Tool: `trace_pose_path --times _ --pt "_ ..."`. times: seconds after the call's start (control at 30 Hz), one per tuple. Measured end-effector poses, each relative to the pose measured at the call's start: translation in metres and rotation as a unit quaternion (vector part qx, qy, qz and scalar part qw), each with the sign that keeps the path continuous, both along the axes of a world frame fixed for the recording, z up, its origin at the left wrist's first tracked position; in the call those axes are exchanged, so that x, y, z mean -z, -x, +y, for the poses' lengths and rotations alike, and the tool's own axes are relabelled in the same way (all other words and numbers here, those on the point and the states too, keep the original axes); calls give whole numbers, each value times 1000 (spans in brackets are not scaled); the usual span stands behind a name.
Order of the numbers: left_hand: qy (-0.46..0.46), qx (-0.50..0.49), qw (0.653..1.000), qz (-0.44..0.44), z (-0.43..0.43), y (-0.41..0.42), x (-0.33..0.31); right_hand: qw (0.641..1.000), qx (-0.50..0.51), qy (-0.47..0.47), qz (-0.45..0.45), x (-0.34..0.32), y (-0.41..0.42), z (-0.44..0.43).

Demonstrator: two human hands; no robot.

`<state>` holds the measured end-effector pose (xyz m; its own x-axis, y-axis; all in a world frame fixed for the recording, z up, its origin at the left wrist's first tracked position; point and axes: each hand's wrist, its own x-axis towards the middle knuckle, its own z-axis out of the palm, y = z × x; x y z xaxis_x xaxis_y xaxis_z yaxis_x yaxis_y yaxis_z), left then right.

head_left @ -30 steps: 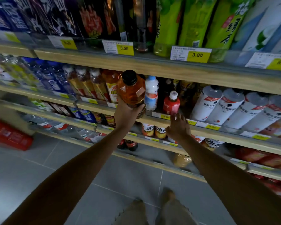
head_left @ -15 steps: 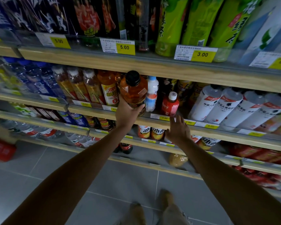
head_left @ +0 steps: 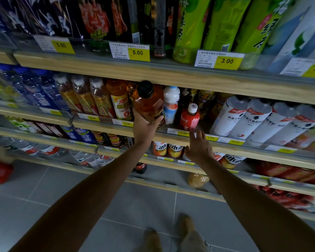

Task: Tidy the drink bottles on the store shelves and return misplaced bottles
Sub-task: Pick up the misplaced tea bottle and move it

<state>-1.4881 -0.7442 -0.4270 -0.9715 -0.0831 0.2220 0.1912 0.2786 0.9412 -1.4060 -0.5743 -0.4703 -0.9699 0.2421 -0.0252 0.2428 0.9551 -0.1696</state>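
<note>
Two hands at the middle shelf [head_left: 244, 151] | left hand [head_left: 144, 129] fingers clamped round amber bottle [head_left: 148, 104], tilted above that shelf's front edge | right hand [head_left: 198, 146] fingers apart, empty, just below the edge | risk: tilted bottle may knock the neighbouring white bottle [head_left: 171, 104] over.

Amber bottle [head_left: 148, 106], black-capped and tipped toward you, gripped low by your left hand [head_left: 144, 130] at the shelf's [head_left: 102, 125] front edge, between the orange-labelled bottle [head_left: 119, 104] and white bottle [head_left: 171, 104].
</note>
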Motion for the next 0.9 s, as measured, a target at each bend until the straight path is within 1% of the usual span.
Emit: trace_pose_path --times 0.13,0.23,0.47,0.63,0.77,0.9 --pt "-27 -2 1000 6 0 10 0 1000 6 0 2 3 1 -1" --pt "-19 2 1000 5 3 16 3 1000 13 11 6 5 2 -1" --pt "2 -2 1000 -9 9 18 15 1000 2 2 10 9 -1 1" --pt "-37 -17 999 -30 16 17 16 1000 7 5 18 12 1 -2" --pt "-50 -36 997 -46 20 17 18 1000 5 6 26 13 1 0" --pt "3 -55 997 -47 29 18 11 1000 4 9 29 15 0 0"
